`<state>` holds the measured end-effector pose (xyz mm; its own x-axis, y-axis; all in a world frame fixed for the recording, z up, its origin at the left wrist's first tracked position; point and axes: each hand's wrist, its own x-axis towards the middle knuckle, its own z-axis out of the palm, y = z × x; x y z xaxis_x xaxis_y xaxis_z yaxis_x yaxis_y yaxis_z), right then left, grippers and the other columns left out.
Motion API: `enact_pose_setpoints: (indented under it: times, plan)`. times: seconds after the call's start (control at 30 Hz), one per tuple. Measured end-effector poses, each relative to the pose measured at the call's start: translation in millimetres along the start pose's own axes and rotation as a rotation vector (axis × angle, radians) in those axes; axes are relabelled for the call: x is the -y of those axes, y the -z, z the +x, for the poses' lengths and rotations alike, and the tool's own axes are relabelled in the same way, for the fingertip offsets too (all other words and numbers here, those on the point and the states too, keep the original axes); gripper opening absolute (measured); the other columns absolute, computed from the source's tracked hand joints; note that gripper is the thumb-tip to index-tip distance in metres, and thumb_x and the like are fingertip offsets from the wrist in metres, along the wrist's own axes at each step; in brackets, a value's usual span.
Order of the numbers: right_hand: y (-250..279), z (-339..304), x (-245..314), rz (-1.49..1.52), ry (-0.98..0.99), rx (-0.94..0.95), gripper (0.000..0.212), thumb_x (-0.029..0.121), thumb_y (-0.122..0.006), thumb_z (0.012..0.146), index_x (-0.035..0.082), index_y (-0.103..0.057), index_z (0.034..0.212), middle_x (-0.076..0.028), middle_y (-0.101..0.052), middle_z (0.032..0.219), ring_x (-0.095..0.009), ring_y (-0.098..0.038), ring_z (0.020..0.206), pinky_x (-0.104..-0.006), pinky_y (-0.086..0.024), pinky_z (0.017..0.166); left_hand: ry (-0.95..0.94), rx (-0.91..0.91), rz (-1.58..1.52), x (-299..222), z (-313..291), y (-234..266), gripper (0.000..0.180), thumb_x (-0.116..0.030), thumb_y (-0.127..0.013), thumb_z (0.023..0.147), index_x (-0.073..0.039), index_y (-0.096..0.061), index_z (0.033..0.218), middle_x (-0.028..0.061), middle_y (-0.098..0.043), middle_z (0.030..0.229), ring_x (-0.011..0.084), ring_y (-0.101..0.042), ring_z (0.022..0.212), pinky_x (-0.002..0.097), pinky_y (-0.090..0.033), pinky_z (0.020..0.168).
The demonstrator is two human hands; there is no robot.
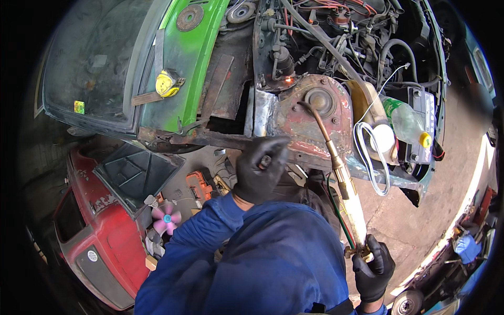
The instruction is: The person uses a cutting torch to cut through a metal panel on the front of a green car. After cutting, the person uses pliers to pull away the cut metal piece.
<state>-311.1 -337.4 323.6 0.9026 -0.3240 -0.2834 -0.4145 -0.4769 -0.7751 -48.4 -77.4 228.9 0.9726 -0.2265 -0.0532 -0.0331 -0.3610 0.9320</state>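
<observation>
In my right hand (374, 268), black-gloved, the valve end of a gas welding torch (350, 202) is gripped near its knobs. The torch points up and away, its bent copper tip over the rusty red strut tower (315, 118). My left hand (261, 170), gloved too, is curled in front of the fender edge; a small dark piece shows at its fingers, too unclear to name. Left of the tower is a bare silvery metal patch (264, 113). A small orange glow (289, 80) shows on the metal below a dark cylindrical part (284, 60). No flame is visible at the tip.
A yellow tape measure (167, 84) and a worn disc (189, 18) lie on the green bodywork (202, 63). Right of the tower are a plastic bottle (407, 123), a battery (424, 123) and a white cable (374, 178). A pink fan (166, 217) stands behind my left arm.
</observation>
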Motion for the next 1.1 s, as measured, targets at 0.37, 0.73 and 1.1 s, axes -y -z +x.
enact_pose_setpoints:
  times: [0.37,0.73,1.1]
  plan:
    - [65,43,-32,0.43,-0.419,0.358,0.09,-0.011,-0.089,0.085,-0.002,-0.048,0.165,-0.01,-0.076,0.123,-0.017,-0.073,0.104,-0.031,-0.062,0.09,-0.415,-0.171,0.276,25,18,-21,0.028,-0.007,-0.087,0.09,-0.008,-0.078,0.116,0.0093,-0.078,0.097,0.0302,-0.073,0.085,0.0426,-0.056,0.079]
    - [33,113,0,0.222,-0.338,0.261,0.086,0.007,-0.093,0.077,-0.004,-0.056,0.155,-0.015,-0.073,0.121,-0.025,-0.076,0.099,-0.0402,-0.064,0.087,-0.46,-0.142,0.162,36,27,-12,0.032,-0.012,-0.089,0.088,-0.007,-0.078,0.117,0.0081,-0.071,0.085,0.0283,-0.069,0.074,0.0424,-0.054,0.069]
    - [10,160,18,-0.255,0.13,0.353,0.059,0.002,-0.082,0.09,-0.002,-0.067,0.146,-0.02,-0.075,0.105,-0.037,-0.078,0.093,-0.046,-0.063,0.075,-0.419,-0.021,0.24,40,31,-8,0.038,-0.016,-0.088,0.089,-0.008,-0.077,0.124,0.0044,-0.07,0.084,0.0265,-0.068,0.073,0.0418,-0.052,0.069]
